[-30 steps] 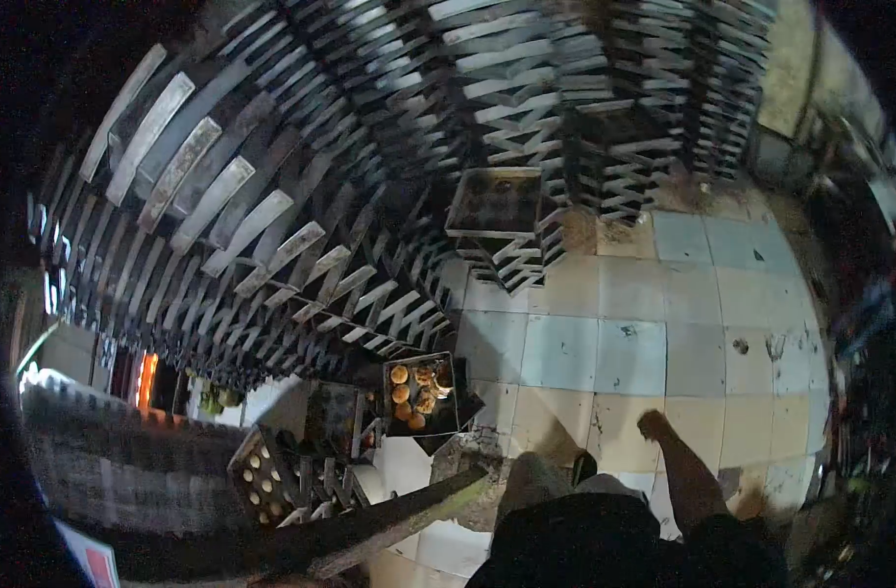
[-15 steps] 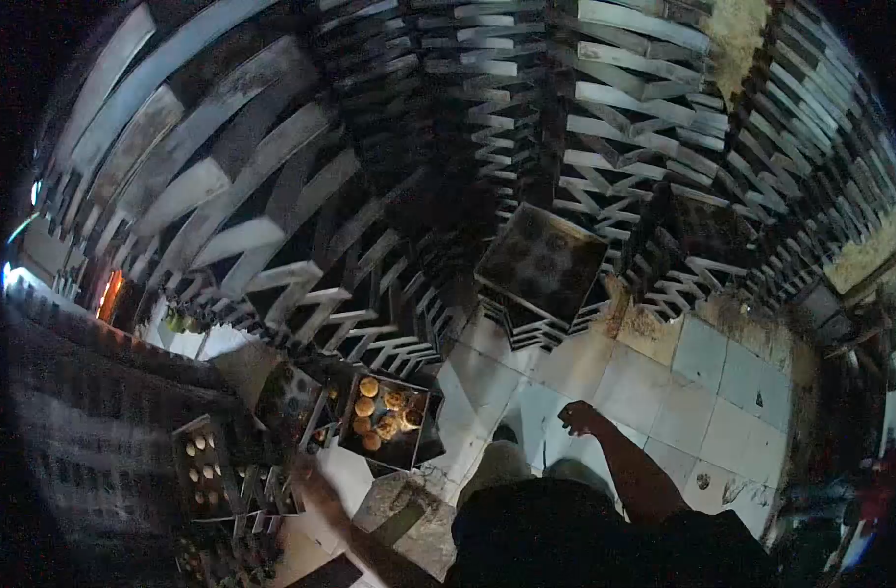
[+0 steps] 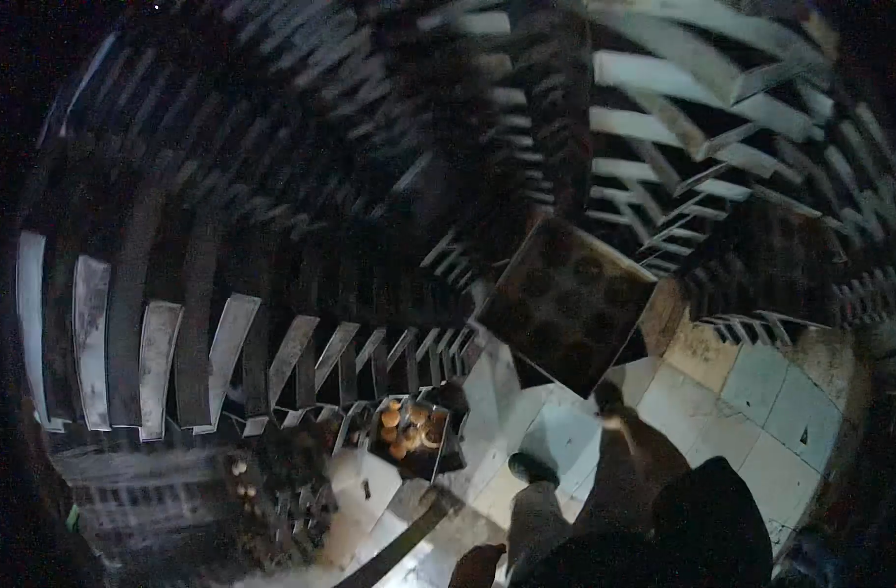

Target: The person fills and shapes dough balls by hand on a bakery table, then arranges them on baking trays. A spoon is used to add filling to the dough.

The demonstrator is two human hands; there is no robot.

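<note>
Here my right hand [image 3: 610,399] reaches up, apparently empty, at the dark empty tray [image 3: 568,301] topping the stack, while my left hand [image 3: 477,566] hangs low, grip unclear, right of the bun tray [image 3: 411,436].

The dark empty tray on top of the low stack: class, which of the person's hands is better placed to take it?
Probably the right hand: it is raised just below the dark tray. The left hand hangs low at the frame's bottom edge, farther off.

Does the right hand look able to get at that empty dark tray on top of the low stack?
Probably yes: the right hand is raised just below the near corner of the dark tray, and nothing shows between them.
</note>
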